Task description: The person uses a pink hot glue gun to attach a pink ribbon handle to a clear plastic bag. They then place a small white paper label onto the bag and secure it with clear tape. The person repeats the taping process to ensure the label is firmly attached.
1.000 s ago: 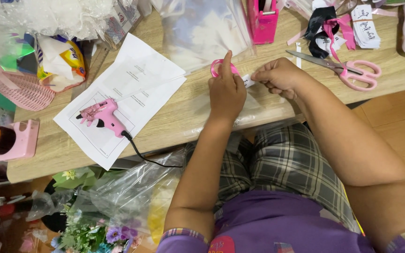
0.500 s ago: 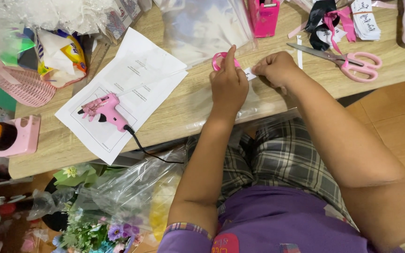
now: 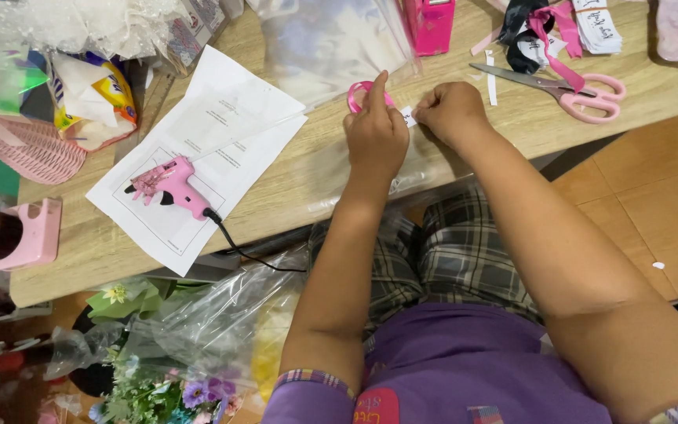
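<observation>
My left hand (image 3: 376, 129) rests on the wooden table (image 3: 300, 184) and pinches a looped pink ribbon (image 3: 357, 93), index finger pointing up. Close beside it, my right hand (image 3: 450, 110) is closed around a small white tag (image 3: 409, 117) that sits between the two hands. Both hands meet over the edge of a clear plastic sheet (image 3: 331, 43). How the ribbon and tag join is hidden by my fingers.
A pink glue gun (image 3: 168, 183) with a black cord lies on white paper sheets (image 3: 205, 141) at left. Pink-handled scissors (image 3: 570, 90) lie at right, a pink box (image 3: 429, 23) at the back. A pink basket (image 3: 29, 145) and bags of flowers (image 3: 158, 361) crowd the left.
The view has shifted slightly. My hands stay together at the ribbon and tag, with only small finger movement.
</observation>
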